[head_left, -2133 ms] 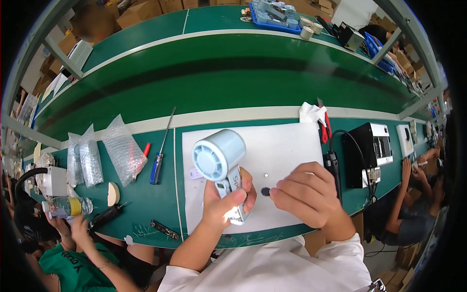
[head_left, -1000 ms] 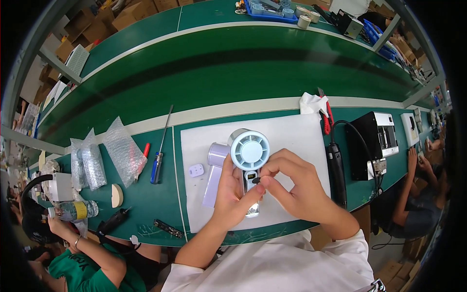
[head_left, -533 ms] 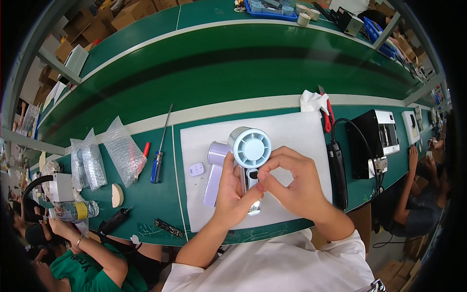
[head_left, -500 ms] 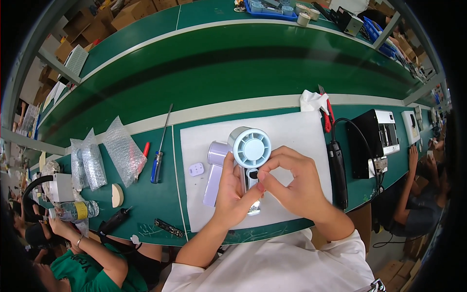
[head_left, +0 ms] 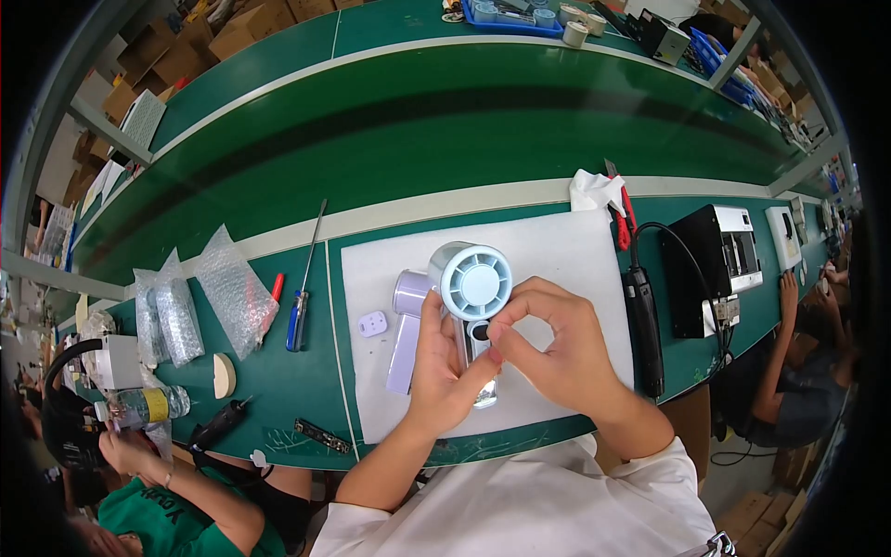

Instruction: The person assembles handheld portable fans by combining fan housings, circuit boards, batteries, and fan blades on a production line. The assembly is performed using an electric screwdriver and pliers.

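Note:
My left hand (head_left: 444, 369) grips the handle of a pale blue handheld fan (head_left: 471, 280), holding it upright over the white mat (head_left: 566, 255). My right hand (head_left: 549, 345) pinches a small black ring-shaped part (head_left: 480, 330) against the fan's handle, just under the round head. A lilac fan housing (head_left: 406, 325) lies on the mat left of my hands. Beside it rests a small lilac cover piece (head_left: 372, 323).
A blue-handled screwdriver (head_left: 303, 288) and bubble-wrap bags (head_left: 200, 297) lie left of the mat. A black electric screwdriver (head_left: 644, 316), red-handled cutters (head_left: 622, 213) and a black-and-white box (head_left: 719, 265) are on the right. Other people sit at lower left (head_left: 139, 464) and right (head_left: 798, 371).
The fan has been turned so its grille faces up, and my right hand has come onto its handle with the small black part. The lilac housing now shows on the mat.

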